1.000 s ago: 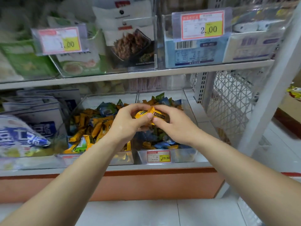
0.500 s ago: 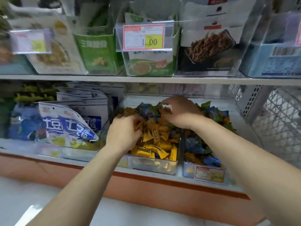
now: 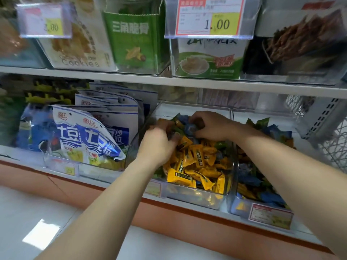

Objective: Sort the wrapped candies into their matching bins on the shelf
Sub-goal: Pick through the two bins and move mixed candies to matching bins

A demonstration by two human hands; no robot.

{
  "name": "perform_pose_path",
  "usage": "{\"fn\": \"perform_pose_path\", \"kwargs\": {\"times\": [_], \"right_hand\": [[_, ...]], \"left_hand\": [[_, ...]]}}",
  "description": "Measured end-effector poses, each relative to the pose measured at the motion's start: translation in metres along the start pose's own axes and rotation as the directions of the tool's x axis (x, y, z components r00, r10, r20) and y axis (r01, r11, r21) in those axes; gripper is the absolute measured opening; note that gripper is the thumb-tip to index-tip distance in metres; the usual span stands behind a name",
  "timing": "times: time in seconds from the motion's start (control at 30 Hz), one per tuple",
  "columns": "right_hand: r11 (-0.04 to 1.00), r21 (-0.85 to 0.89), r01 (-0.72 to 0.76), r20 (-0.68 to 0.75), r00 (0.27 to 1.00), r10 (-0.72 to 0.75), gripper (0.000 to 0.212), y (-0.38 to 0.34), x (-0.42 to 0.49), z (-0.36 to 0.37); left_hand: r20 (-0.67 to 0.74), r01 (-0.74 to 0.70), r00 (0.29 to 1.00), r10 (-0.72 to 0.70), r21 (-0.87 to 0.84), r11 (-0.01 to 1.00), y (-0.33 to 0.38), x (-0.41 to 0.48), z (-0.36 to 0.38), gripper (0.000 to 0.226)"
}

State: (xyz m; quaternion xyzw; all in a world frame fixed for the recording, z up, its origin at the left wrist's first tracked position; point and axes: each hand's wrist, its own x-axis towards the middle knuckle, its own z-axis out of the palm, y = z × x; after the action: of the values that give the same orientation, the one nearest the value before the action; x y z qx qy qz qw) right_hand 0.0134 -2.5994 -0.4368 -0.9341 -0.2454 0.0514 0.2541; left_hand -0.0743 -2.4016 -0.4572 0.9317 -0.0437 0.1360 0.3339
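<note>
Sorting seems barely begun, we judge: our right hand (image 3: pixel 212 126) curls round a blue candy (image 3: pixel 190 128) in the mostly yellow bin (image 3: pixel 197 198); whether our left hand (image 3: pixel 159 145) grips anything we cannot tell; the neighbouring bin (image 3: pixel 242 211) looks mixed.

Shop: price tags (image 3: pixel 208 17), stocked shelves (image 3: pixel 169 82).
</note>
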Motion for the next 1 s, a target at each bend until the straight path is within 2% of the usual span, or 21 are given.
{"fn": "perform_pose_path", "kwargs": {"times": [0.1,0.2,0.33,0.43,0.5,0.67,0.8,0.83,0.9,1.0], "right_hand": [[0.991,0.137,-0.008,0.126,0.992,-0.009,0.049,-0.009,-0.003,0.001],[0.999,-0.047,-0.014,0.264,0.964,0.026,0.049,-0.015,-0.002,-0.003],[0.991,-0.118,-0.056,0.287,0.954,0.088,0.055,-0.016,-0.005,-0.013],[0.988,-0.156,-0.013,0.267,0.962,0.055,0.063,-0.016,-0.009,-0.011],[0.988,-0.154,0.012,0.227,0.974,0.023,0.061,-0.016,-0.01,-0.008],[0.996,-0.077,0.039,0.021,0.999,-0.037,0.022,-0.013,-0.012,-0.008],[0.999,-0.006,0.032,-0.061,0.998,-0.032,0.015,-0.013,-0.019,-0.015],[0.998,0.049,0.049,-0.101,0.994,-0.043,0.008,-0.015,-0.024,-0.018],[0.978,0.19,0.083,-0.226,0.973,-0.039,0.01,-0.016,-0.036,-0.024],[0.883,0.469,0.025,-0.382,0.907,0.177,0.02,-0.004,-0.069,-0.029]], "left_hand": [[0.087,-0.03,0.996,0.029,0.008,1.0,-0.004,0.003,0.003,0.052],[0.116,-0.007,0.993,0.009,-0.021,1.0,-0.008,0.001,0.006,0.053],[0.041,0.038,0.999,-0.033,-0.128,0.991,-0.012,-0.002,0.006,0.035],[-0.005,0.071,0.997,-0.074,-0.24,0.968,-0.013,0.0,0.007,0.021],[-0.015,0.093,0.995,-0.103,-0.322,0.942,-0.012,0.001,0.007,0.021],[-0.187,0.035,0.976,-0.109,-0.359,0.933,-0.005,0.003,0.001,0.023],[-0.274,0.024,0.951,-0.143,-0.397,0.918,0.005,0.005,-0.01,0.014],[-0.285,0.021,0.948,-0.144,-0.395,0.918,0.01,0.004,-0.012,0.013],[-0.319,0.002,0.937,-0.143,-0.406,0.914,0.024,0.0,-0.017,0.013],[-0.346,-0.063,0.933,-0.101,-0.431,0.9,0.052,-0.011,-0.017,0.017]]}}
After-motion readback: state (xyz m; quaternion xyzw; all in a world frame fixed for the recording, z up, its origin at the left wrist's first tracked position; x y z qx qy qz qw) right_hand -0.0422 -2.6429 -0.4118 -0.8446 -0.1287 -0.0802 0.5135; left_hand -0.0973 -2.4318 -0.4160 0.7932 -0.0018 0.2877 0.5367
